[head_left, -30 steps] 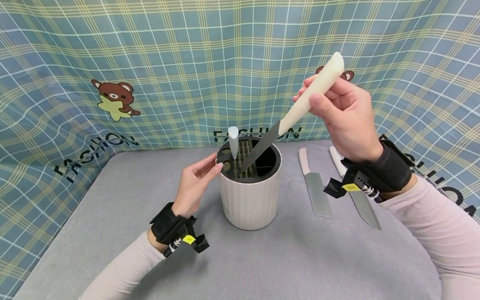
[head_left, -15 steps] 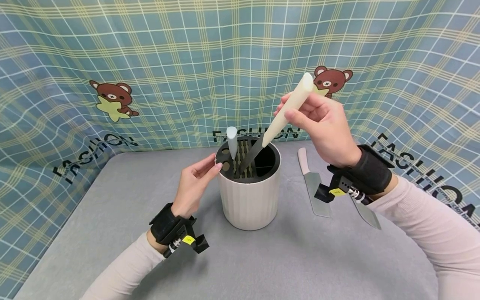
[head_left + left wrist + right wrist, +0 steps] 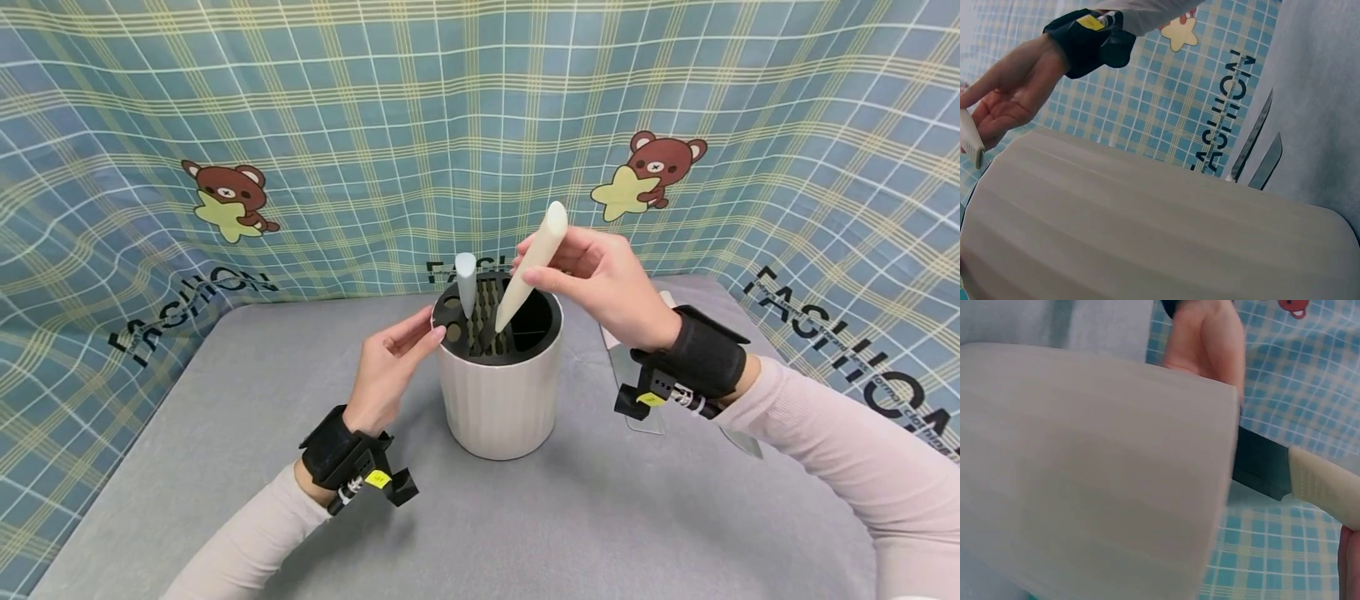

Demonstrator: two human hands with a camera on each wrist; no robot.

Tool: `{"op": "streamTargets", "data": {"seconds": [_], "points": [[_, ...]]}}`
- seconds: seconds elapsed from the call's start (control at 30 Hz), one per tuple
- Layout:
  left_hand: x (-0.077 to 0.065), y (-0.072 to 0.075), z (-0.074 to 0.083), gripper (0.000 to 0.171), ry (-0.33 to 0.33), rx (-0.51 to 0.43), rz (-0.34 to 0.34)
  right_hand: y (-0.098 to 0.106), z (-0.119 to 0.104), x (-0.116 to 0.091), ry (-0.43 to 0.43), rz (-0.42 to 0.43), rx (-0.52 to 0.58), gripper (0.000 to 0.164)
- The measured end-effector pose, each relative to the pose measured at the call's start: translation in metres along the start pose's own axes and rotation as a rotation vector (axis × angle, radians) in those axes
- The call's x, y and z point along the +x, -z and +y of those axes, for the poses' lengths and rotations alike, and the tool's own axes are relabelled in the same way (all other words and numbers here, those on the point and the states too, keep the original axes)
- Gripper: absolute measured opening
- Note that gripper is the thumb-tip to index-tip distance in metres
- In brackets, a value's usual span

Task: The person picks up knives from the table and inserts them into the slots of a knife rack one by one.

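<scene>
A white ribbed knife holder (image 3: 498, 408) with a black slotted top stands upright on the grey table. My left hand (image 3: 386, 367) holds its left rim, thumb at the edge and fingers along the side. My right hand (image 3: 592, 279) pinches the cream handle of a knife (image 3: 528, 271) between thumb and fingers. The knife leans to the right, its blade pointing down into the slotted middle. In the right wrist view the dark blade (image 3: 1263, 464) passes behind the holder's rim, which hides its tip. Another knife (image 3: 466, 279), pale-handled, stands in the left part of the top.
Right of the holder lie a cleaver (image 3: 628, 375) and a longer knife (image 3: 742, 442), both partly covered by my right hand and wrist. A wide dark compartment (image 3: 536, 321) fills the right of the holder's top. Plaid cloth (image 3: 375, 167) hangs behind and at both sides.
My right hand has moved down and left with the knife, which now stands steeper, its blade lower in the holder's top. The left hand has stayed at the rim.
</scene>
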State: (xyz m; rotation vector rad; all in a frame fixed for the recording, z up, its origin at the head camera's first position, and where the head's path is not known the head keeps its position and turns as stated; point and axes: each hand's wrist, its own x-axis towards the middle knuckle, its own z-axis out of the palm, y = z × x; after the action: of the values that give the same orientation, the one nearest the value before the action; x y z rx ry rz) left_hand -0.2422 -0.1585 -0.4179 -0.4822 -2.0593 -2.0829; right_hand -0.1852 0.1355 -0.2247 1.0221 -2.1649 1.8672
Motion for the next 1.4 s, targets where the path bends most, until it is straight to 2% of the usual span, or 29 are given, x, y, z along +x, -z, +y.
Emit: {"op": "streamTargets", "data": {"seconds": [0.1, 0.13, 0.2, 0.23, 0.3, 0.33, 0.37, 0.4, 0.47, 0.53, 0.57, 0.6, 0.63, 0.7, 0.83, 0.87, 0.9, 0.93, 1.07, 1.13, 1.3, 1.4], "points": [[0.002, 0.001, -0.005, 0.055, -0.019, -0.017, -0.010, -0.003, 0.002, 0.000, -0.022, -0.025, -0.029, 0.026], [0.003, 0.004, -0.013, 0.055, -0.037, -0.015, -0.010, -0.004, 0.003, 0.000, -0.028, -0.034, -0.036, 0.026], [-0.007, -0.007, 0.019, 0.053, -0.019, -0.046, -0.016, -0.006, 0.004, 0.000, -0.039, -0.048, -0.050, 0.026], [-0.008, -0.008, 0.025, 0.053, -0.026, -0.063, -0.019, -0.007, 0.004, 0.000, -0.041, -0.055, -0.063, 0.026], [-0.014, -0.016, 0.047, 0.054, -0.004, -0.079, -0.019, -0.009, 0.006, 0.000, -0.048, -0.070, -0.087, 0.026], [-0.013, -0.015, 0.042, 0.055, -0.006, -0.096, -0.028, -0.009, 0.006, 0.000, -0.052, -0.079, -0.098, 0.026], [-0.016, -0.018, 0.050, 0.056, 0.000, -0.090, -0.027, -0.010, 0.007, 0.000, -0.057, -0.088, -0.111, 0.027], [-0.012, -0.014, 0.037, 0.056, -0.007, -0.078, -0.022, -0.011, 0.007, 0.000, -0.059, -0.096, -0.120, 0.027], [-0.013, -0.014, 0.036, 0.056, -0.011, -0.068, -0.021, -0.011, 0.007, 0.001, -0.060, -0.112, -0.128, 0.026], [-0.010, -0.011, 0.025, 0.054, -0.017, -0.064, -0.022, -0.010, 0.006, 0.002, -0.060, -0.126, -0.139, 0.026], [-0.011, -0.012, 0.032, 0.054, -0.016, -0.034, -0.012, -0.010, 0.004, 0.003, -0.062, -0.134, -0.144, 0.026], [-0.009, -0.010, 0.027, 0.054, -0.021, -0.035, -0.014, -0.010, 0.003, 0.004, -0.063, -0.143, -0.149, 0.027], [-0.009, -0.011, 0.030, 0.055, -0.005, -0.033, -0.013, -0.010, 0.001, 0.005, -0.067, -0.154, -0.152, 0.026], [-0.007, -0.009, 0.023, 0.053, -0.022, -0.021, -0.012, -0.009, -0.002, 0.007, -0.082, -0.178, -0.162, 0.027], [-0.023, -0.027, 0.078, 0.055, 0.056, 0.008, 0.013, -0.011, -0.009, 0.012, -0.098, -0.229, -0.159, 0.025], [-0.021, -0.025, 0.068, 0.055, 0.036, -0.014, 0.008, -0.011, -0.010, 0.013, -0.100, -0.240, -0.159, 0.025], [-0.019, -0.025, 0.064, 0.057, 0.038, -0.039, 0.005, -0.011, -0.011, 0.014, -0.099, -0.250, -0.160, 0.024], [-0.023, -0.029, 0.076, 0.059, 0.062, -0.035, 0.012, -0.012, -0.013, 0.016, -0.098, -0.259, -0.164, 0.025], [-0.022, -0.029, 0.076, 0.056, 0.067, -0.026, 0.017, -0.013, -0.016, 0.019, -0.108, -0.278, -0.188, 0.028], [-0.033, -0.040, 0.116, 0.054, 0.137, 0.042, 0.039, -0.014, -0.017, 0.020, -0.111, -0.283, -0.201, 0.028], [-0.033, -0.042, 0.123, 0.051, 0.193, 0.046, 0.045, -0.017, -0.018, 0.024, -0.116, -0.295, -0.238, 0.026], [-0.033, -0.041, 0.123, 0.051, 0.188, 0.044, 0.042, -0.019, -0.021, 0.028, -0.122, -0.306, -0.258, 0.026]]}}
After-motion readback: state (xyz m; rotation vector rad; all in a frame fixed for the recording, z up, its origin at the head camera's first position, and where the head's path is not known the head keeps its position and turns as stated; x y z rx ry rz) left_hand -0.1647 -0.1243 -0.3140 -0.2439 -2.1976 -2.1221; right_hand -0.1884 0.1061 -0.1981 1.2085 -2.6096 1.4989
